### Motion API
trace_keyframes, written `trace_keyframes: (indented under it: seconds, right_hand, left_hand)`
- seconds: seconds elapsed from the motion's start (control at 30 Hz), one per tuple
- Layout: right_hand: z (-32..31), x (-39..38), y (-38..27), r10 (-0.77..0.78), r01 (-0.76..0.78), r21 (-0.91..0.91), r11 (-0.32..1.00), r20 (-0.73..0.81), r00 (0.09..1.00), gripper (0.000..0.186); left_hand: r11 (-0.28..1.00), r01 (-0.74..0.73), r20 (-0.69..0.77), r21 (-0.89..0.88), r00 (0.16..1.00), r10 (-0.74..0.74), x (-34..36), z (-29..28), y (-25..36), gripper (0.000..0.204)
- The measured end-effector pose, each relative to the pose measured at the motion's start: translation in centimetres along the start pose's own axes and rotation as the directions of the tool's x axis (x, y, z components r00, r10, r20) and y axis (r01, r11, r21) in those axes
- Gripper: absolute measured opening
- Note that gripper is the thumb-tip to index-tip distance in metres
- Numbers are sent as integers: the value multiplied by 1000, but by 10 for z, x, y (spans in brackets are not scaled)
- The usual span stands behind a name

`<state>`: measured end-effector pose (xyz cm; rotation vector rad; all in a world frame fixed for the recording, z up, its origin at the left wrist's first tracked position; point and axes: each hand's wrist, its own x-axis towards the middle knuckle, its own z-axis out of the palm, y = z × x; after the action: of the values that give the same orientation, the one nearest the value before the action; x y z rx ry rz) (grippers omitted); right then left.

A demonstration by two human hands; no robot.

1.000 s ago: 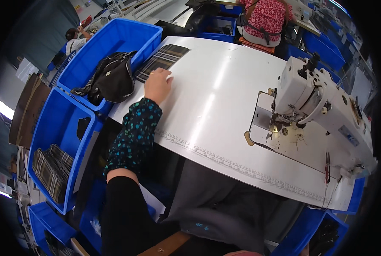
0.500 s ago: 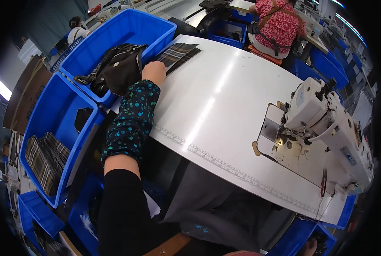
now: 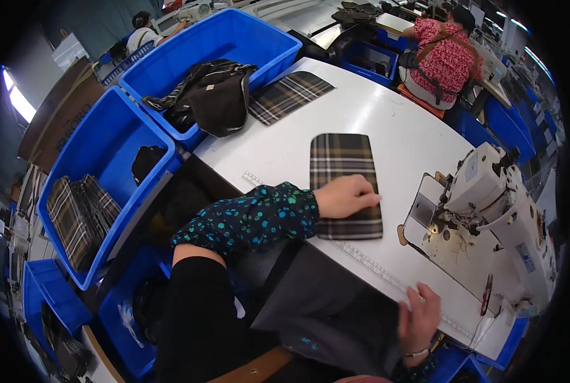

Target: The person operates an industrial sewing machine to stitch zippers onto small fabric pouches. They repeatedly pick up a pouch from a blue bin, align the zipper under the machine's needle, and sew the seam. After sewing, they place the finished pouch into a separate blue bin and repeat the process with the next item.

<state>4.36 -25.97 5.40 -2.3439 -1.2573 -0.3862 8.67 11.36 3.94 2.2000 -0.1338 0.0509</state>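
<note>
A dark plaid fabric piece (image 3: 342,153) with rounded top corners lies flat on the white sewing table (image 3: 278,143). My left hand (image 3: 349,196) rests across it, fingers curled and pressed together at its right edge. My right hand (image 3: 419,314), slightly blurred, is over the table's front edge; its fingers are apart and hold nothing. Another plaid piece (image 3: 290,96) lies at the table's far left, partly beneath a dark brown fabric bag (image 3: 220,105) that hangs over a blue bin's rim.
A white sewing machine (image 3: 489,191) stands at the right, with small red-handled snips (image 3: 486,295) beside it. At the left, one blue bin (image 3: 115,246) holds stacked plaid pieces (image 3: 80,217); another blue bin (image 3: 211,39) stands behind it. A person in red (image 3: 448,60) sits beyond the table.
My left hand has come from the far left to the middle of the table with a plaid piece. My right hand has risen into view. The whole view has shifted somewhat.
</note>
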Motion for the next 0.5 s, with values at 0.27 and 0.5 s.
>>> trace_keyframes:
  seconds: [0.27,0.5]
  right_hand:
    - [89,94,-42,-145,141,40,989,150,978,65]
    - [52,54,14,55,-51,-30,998,140,989,58]
  left_hand:
    - [589,373,-565,716,806,177,5,-106,-37,54]
    - [208,811,-834,547,548,54,-15,-219,-120,23]
